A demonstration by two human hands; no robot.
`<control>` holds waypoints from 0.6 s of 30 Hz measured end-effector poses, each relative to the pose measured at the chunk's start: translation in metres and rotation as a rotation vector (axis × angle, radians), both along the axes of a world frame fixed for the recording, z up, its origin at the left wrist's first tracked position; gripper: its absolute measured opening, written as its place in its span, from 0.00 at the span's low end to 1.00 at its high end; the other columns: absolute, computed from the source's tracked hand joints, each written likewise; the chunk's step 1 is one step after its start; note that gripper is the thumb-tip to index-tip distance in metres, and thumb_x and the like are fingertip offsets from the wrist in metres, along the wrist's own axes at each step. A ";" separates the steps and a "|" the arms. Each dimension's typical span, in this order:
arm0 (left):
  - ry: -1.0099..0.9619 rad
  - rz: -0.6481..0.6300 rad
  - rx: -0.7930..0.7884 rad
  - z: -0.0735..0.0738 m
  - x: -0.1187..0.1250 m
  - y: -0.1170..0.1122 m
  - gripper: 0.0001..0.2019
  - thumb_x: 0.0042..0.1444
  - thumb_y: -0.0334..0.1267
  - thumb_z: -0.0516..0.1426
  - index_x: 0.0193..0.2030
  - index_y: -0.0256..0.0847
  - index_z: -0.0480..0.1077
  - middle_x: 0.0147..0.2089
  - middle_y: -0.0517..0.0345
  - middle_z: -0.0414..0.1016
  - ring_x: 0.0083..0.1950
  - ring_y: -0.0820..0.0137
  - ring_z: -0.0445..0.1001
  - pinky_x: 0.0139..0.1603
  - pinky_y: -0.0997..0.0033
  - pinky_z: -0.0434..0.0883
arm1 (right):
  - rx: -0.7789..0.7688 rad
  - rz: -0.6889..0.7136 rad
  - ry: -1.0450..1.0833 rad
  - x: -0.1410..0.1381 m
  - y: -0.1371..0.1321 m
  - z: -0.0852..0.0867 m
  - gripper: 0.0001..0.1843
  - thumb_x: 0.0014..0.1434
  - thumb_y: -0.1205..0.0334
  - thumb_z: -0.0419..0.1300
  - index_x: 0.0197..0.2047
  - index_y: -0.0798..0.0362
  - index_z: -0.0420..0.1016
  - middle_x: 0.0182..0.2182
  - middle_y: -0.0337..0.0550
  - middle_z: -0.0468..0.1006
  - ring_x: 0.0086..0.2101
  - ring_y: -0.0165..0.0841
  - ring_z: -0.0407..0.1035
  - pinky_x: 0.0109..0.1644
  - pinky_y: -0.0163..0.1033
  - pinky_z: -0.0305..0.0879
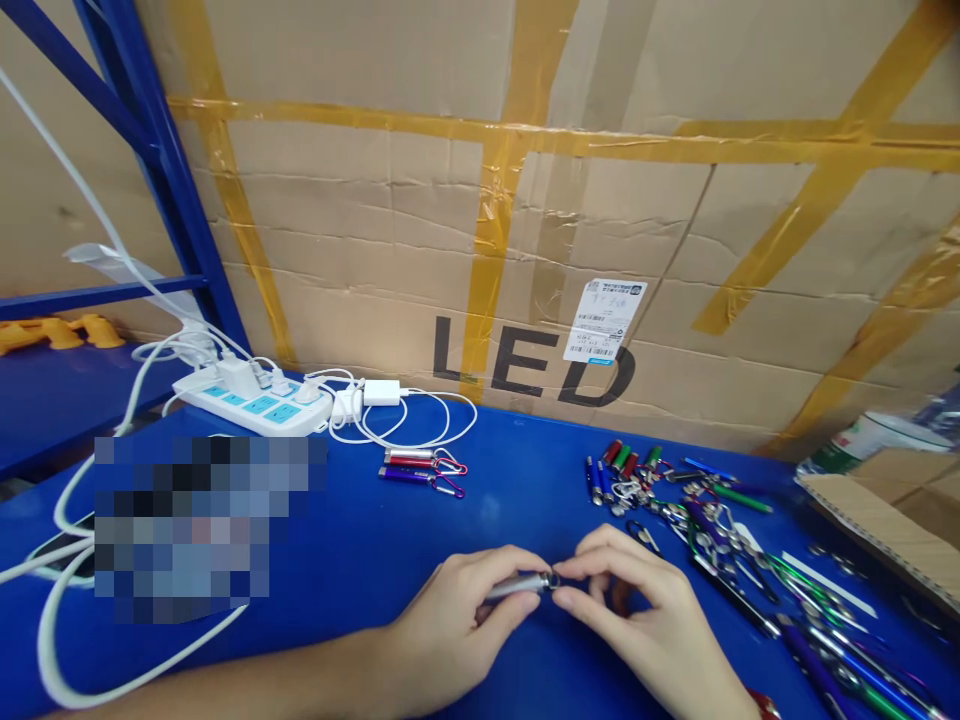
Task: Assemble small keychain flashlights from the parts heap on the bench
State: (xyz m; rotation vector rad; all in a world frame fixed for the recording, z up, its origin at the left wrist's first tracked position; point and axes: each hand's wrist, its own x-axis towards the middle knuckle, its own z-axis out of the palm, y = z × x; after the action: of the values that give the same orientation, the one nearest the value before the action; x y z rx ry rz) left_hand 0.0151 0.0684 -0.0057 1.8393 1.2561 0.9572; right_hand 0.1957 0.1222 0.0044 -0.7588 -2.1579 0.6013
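A small silver keychain flashlight [517, 585] lies between the thumb and fingers of my left hand [457, 620], tilted slightly up to the right. At its right end is a small dark metal ring [553, 579]. The thumb and index finger of my right hand [637, 610] pinch at that ring; exactly what they grip is partly hidden. Beyond my hands, several slim flashlights [409, 475] in silver, red and purple lie side by side with carabiner clips [448, 486] attached.
To the right spreads a pile of coloured flashlights, pens and clips [705, 530], beside an open cardboard box [885, 530]. A white power strip [255, 405] with cables stands at the back left, near a blurred-out patch [202, 530]. A large taped carton [375, 250] rises behind the blue table [337, 590].
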 end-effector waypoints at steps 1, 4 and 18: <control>0.000 -0.002 0.001 0.001 0.000 -0.001 0.11 0.58 0.35 0.50 0.46 0.42 0.69 0.37 0.60 0.74 0.32 0.75 0.68 0.32 0.80 0.63 | 0.002 0.002 -0.001 0.000 0.000 0.000 0.07 0.51 0.57 0.62 0.29 0.52 0.77 0.25 0.41 0.70 0.19 0.23 0.64 0.19 0.27 0.60; -0.003 -0.010 0.009 0.003 -0.001 -0.002 0.11 0.59 0.35 0.50 0.46 0.41 0.69 0.36 0.60 0.74 0.30 0.77 0.68 0.30 0.81 0.63 | 0.010 0.001 -0.001 0.001 0.000 -0.002 0.07 0.51 0.57 0.62 0.30 0.52 0.77 0.25 0.41 0.71 0.19 0.23 0.64 0.18 0.26 0.60; 0.002 -0.001 0.041 -0.003 -0.001 -0.003 0.12 0.58 0.35 0.50 0.47 0.40 0.68 0.32 0.60 0.73 0.29 0.76 0.68 0.31 0.81 0.64 | -0.038 0.067 -0.042 0.002 0.008 -0.001 0.11 0.53 0.55 0.60 0.25 0.52 0.77 0.22 0.41 0.69 0.19 0.24 0.61 0.18 0.28 0.58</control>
State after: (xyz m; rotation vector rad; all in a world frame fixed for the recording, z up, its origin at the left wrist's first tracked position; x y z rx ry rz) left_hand 0.0138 0.0656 -0.0085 1.8724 1.2456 0.9870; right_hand 0.1973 0.1299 0.0032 -0.7277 -2.2232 0.6682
